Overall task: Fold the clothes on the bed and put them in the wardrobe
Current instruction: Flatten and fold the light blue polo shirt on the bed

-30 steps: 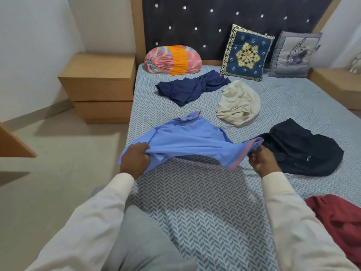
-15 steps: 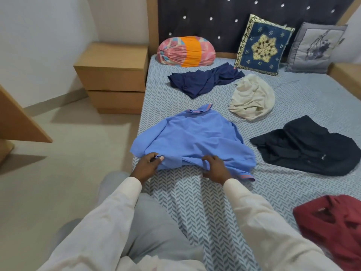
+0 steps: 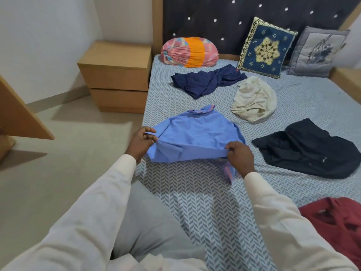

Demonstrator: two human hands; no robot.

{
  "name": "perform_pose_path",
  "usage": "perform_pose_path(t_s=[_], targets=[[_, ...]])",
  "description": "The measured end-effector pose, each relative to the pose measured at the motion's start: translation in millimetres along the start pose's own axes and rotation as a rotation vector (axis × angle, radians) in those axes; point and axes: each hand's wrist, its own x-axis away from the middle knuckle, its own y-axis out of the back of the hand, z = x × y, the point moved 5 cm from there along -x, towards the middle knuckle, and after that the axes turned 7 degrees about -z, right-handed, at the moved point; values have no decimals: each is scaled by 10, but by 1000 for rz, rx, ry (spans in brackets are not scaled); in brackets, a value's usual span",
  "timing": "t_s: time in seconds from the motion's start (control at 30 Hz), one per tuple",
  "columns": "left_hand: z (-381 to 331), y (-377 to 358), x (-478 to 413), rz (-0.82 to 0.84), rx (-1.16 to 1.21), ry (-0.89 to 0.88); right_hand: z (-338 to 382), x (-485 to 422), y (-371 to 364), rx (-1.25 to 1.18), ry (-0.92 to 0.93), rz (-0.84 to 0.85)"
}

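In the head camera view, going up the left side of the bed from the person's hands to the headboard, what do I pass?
light blue shirt → navy garment → pink-and-orange bolster pillow

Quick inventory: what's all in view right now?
light blue shirt: 1, blue, near bed edge
navy garment: 1, dark blue, far side
cream garment: 1, off-white, heaped mid-bed
black garment: 1, black, right of shirt
maroon garment: 1, dark red, bottom right
bolster: 1, pink-orange, against headboard
embroidered cushion: 1, navy-gold, against headboard
grey cushion: 1, grey, far right
bedside cabinet: 1, wood, left of bed
left hand: 1, pinching shirt's left edge
right hand: 1, pinching shirt's near fold
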Motion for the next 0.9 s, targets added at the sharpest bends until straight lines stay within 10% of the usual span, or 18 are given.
perform_pose_path(t_s=[0.17,0.33,0.47,0.7,0.9], targets=[[146,102,36,-352,-299,-51,-143,16,-129,57,-146,423],[649,-567,517,402,-835,197,-63,50,-264,-111,-140,440],[828,-815,908,473,-524,518,-58,17,-199,-265,-78,322],[827,-822,572,25,-367,408,26,-37,-64,-398,-40,312],[569,-779,480,-131,355,497,-51,-61,54,-513,-43,248]])
